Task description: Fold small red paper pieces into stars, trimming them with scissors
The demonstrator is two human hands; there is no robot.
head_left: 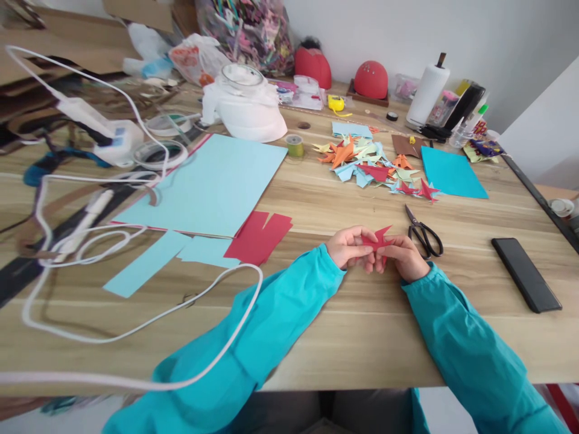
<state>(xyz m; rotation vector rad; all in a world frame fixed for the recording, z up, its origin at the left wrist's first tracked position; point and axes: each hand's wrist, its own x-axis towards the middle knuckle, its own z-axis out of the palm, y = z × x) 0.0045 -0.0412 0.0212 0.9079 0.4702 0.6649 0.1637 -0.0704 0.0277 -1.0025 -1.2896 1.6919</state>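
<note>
My left hand [348, 247] and my right hand [406, 257] meet over the wooden table [362, 337], both pinching a small folded red paper piece [378, 239] with pointed tips. Fingers of each hand are closed on it. Black scissors [424, 233] lie just right of my right hand. Red paper sheets [259, 237] lie to the left of my left hand. Both arms wear teal sleeves.
A pile of folded paper shapes [371, 164] lies further back, beside a blue sheet [452, 173]. A large light-blue sheet [212, 187] and strips sit left. A black phone [525, 273] lies right. White cables [136, 325] loop at left. A paper towel roll [427, 93] stands behind.
</note>
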